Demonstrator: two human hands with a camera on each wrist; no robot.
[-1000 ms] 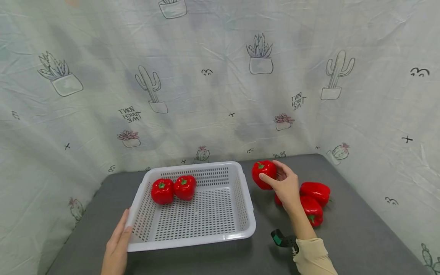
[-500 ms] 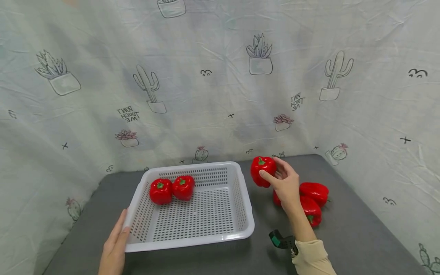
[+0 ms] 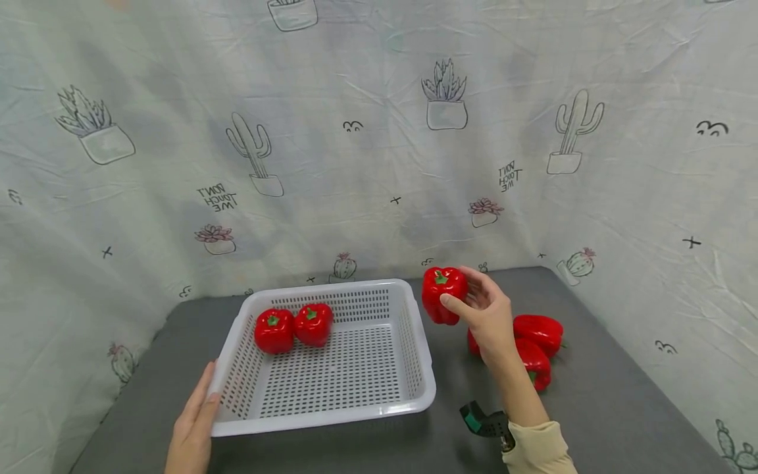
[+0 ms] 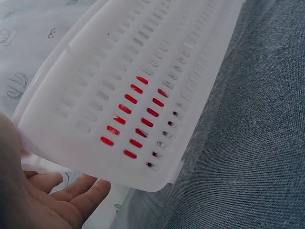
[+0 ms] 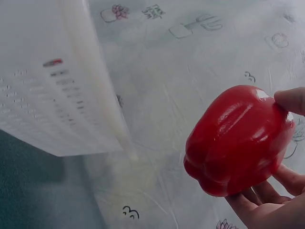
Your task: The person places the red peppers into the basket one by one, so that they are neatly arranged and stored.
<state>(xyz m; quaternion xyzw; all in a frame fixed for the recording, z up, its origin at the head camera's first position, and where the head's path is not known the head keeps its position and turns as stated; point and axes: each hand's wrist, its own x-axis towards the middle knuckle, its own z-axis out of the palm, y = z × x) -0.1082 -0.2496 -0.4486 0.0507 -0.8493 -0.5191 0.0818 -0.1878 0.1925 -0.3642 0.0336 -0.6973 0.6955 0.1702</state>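
Note:
My right hand (image 3: 488, 316) holds a red bell pepper (image 3: 441, 293) above the table, just right of the white basket's rim. In the right wrist view, thumb and fingers grip that bell pepper (image 5: 238, 143) at its sides, with its lobed bottom toward the camera's left. My left hand (image 3: 192, 418) holds the left edge of the white perforated plastic basket (image 3: 320, 416), its thumb by the rim; fingers (image 4: 90, 195) show below the wall in the left wrist view. Two red bell peppers (image 3: 274, 331) stand side by side at the basket's back left, stems up.
More red bell peppers (image 3: 537, 334) lie on the dark grey table (image 3: 598, 401) right of the basket, one partly hidden behind my right hand. A pale curtain (image 3: 379, 164) printed with cacti hangs behind and at the sides. A black strap device (image 3: 482, 421) sits at my right wrist.
My right hand has carried the bell pepper slightly to the left and up, turning it more upright. The left hand stays at the basket's edge, and the whole view has shifted a little.

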